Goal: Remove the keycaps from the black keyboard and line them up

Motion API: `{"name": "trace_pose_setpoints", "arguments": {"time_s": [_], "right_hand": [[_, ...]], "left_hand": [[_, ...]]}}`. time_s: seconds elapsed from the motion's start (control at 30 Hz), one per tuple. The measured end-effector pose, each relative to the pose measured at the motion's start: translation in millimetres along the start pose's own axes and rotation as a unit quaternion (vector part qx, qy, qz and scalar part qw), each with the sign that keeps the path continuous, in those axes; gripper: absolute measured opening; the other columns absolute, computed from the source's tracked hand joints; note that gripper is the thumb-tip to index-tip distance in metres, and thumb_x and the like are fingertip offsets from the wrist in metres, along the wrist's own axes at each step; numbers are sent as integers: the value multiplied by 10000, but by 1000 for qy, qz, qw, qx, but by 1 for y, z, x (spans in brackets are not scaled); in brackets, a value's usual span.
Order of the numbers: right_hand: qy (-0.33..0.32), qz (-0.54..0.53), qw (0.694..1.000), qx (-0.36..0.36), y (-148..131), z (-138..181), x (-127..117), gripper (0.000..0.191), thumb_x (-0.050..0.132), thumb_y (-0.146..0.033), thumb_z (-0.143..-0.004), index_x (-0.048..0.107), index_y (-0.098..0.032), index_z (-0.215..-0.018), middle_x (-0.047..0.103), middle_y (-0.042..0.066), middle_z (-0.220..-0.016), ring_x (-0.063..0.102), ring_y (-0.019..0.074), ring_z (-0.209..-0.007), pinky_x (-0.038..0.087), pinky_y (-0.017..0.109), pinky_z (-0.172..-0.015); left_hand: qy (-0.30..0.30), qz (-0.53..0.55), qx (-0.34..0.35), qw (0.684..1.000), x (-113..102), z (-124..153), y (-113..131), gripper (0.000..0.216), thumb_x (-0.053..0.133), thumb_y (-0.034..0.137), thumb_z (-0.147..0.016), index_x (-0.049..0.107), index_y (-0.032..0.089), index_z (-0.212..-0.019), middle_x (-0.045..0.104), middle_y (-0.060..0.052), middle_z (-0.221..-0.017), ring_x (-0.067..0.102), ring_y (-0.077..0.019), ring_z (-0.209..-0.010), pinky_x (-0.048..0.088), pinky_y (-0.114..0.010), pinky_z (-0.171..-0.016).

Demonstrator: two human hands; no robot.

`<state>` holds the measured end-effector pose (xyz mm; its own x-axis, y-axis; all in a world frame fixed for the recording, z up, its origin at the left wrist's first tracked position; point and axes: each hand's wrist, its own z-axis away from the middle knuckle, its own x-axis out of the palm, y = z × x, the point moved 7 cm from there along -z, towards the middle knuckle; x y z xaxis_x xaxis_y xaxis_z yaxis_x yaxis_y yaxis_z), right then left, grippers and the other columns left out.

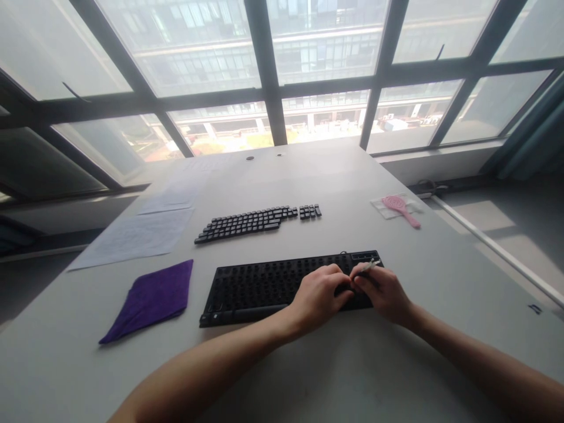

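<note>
A black keyboard base with its keycaps removed lies in front of me on the white table. My left hand rests on its right part, fingers curled against the base. My right hand is beside it, fingers pinched on a thin light-coloured tool that points up and right over the keyboard's corner. The removed black keycaps are laid out in rows farther back on the table.
A purple cloth lies left of the keyboard. Paper sheets lie at the back left. A pink brush on a clear bag sits at the right. Large windows stand behind the table; its right edge drops to the floor.
</note>
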<state>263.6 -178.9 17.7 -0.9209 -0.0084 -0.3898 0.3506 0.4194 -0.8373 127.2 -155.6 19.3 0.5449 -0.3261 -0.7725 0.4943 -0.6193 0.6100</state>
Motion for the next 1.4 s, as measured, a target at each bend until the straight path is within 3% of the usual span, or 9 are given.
{"name": "trace_pose_setpoints", "arguments": {"time_s": [0.23, 0.47, 0.6, 0.77, 0.93, 1.13, 1.27, 1.4], "right_hand": [[36, 55, 998, -23, -3, 1, 1, 148, 476, -280, -982, 586, -208, -914, 635, 35, -820, 603, 180, -736, 488, 311, -716], [60, 9, 993, 104, 8, 10, 1, 166, 465, -355, -998, 555, -216, -1012, 678, 17, -792, 639, 172, -682, 511, 280, -649], [85, -48, 986, 137, 7, 10, -1, 222, 482, -418, -989, 564, -213, -1015, 706, 37, -849, 645, 172, -672, 532, 283, -637], [114, -102, 974, 168, 11, 9, -2, 257, 561, -461, -947, 585, -205, -946, 691, 33, -773, 651, 182, -665, 549, 287, -624], [121, -133, 967, 180, 10, 9, -1, 278, 591, -483, -927, 588, -211, -871, 667, 14, -685, 639, 176, -603, 536, 275, -569], [129, -171, 954, 210, 12, 9, -2, 337, 561, -529, -934, 558, -206, -839, 688, 30, -716, 617, 163, -556, 527, 281, -543], [145, -197, 943, 225, 16, 9, -6, 351, 552, -528, -943, 547, -193, -838, 684, 30, -702, 625, 161, -545, 530, 282, -538], [156, -199, 945, 208, 16, 8, -10, 348, 551, -511, -950, 561, -184, -831, 705, 56, -739, 638, 171, -578, 527, 288, -550]], "left_hand": [[60, 3, 35, 998, -7, 6, 5, 215, 683, 247, -875, 609, 209, -1073, 659, -33, -980, 590, -197, -936, 486, -312, -837], [61, -119, 125, 983, -11, 11, 24, 200, 528, 321, -983, 535, 190, -1134, 656, -53, -970, 573, -210, -890, 475, -346, -815], [64, -136, 147, 978, -12, 13, 30, 185, 453, 287, -1016, 544, 181, -1137, 651, -58, -1000, 574, -195, -899, 481, -333, -827], [45, -171, 162, 971, -10, 13, 36, 264, 379, 205, -1030, 564, 169, -1215, 646, -73, -990, 583, -187, -888, 506, -337, -827], [71, -123, 160, 977, -19, 12, 36, 261, 421, 198, -1017, 613, 195, -1194, 624, -93, -1148, 581, -188, -995, 520, -334, -888], [72, -12, 140, 987, -25, 8, 33, 184, 500, 252, -995, 674, 208, -1035, 644, -76, -1007, 590, -171, -939, 525, -313, -876], [114, 44, 112, 986, -55, -3, 20, 144, 586, 282, -955, 663, 186, -1029, 662, -72, -980, 612, -167, -918, 525, -300, -854], [192, 10, 27, 981, -107, -29, -28, 225, 619, 250, -923, 653, 208, -1142, 697, -50, -993, 626, -156, -829, 522, -296, -766]]}}
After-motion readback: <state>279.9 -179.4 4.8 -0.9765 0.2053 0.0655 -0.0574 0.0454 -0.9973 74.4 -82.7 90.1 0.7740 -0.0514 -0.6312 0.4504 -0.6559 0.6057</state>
